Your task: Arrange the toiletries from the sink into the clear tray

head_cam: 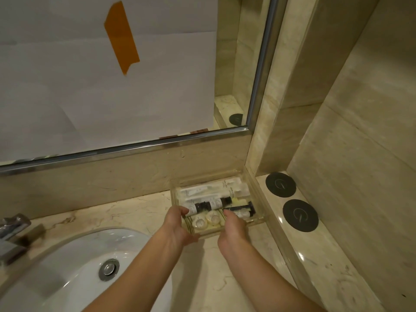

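Observation:
The clear tray [256, 194] stands on the marble counter against the back wall, right of the sink. It holds white packets [202, 190], dark-capped bottles [221, 202], two round white soaps [207, 220] and a dark tube [242, 209]. My left hand [177, 226] grips the tray's near left edge, thumb over the rim. My right hand [233, 230] rests on the near front rim, fingers reaching inside toward the dark tube; what it holds is hidden.
A white sink basin [74, 269] with a metal drain [109, 269] lies at lower left, and the tap [13, 230] at far left. Two black round coasters [290, 199] sit on the raised ledge to the right. A paper-covered mirror fills the wall behind.

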